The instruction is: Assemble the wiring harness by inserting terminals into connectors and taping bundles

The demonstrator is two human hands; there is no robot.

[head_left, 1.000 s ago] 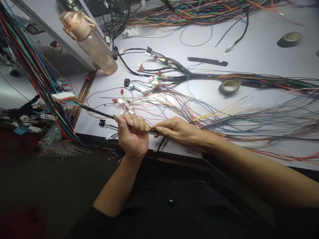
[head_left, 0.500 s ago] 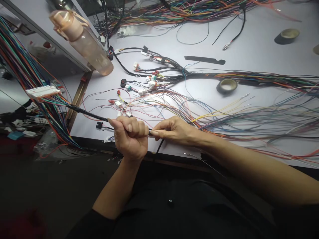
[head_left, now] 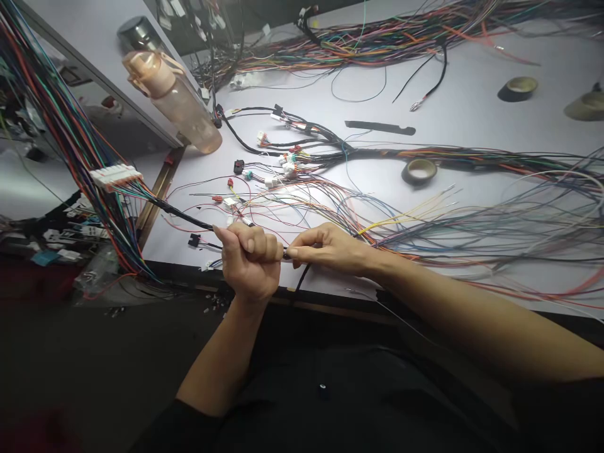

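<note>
My left hand (head_left: 252,259) is closed in a fist around a black-wrapped cable (head_left: 186,217), near the table's front edge. That cable runs up left to a white multi-pin connector (head_left: 116,177) with coloured wires. Just right of the fist, my right hand (head_left: 328,250) pinches the dark cable between thumb and fingers. A black strand hangs below its fingertips over the edge. Beyond my hands lie loose coloured wires (head_left: 415,229) and small connectors, among them a black one (head_left: 194,240) and a white one (head_left: 271,182).
A taped harness trunk (head_left: 377,153) crosses the table, with a tape roll (head_left: 419,171) against it. Further back are a flat black strip (head_left: 380,128), another tape roll (head_left: 518,88) and a wire bundle (head_left: 340,53). A bottle (head_left: 182,110) stands at the back left.
The view has shifted, so the table items appear a little lower and the bottle further right. Both hands keep their hold on the cable, nearly unmoved.
</note>
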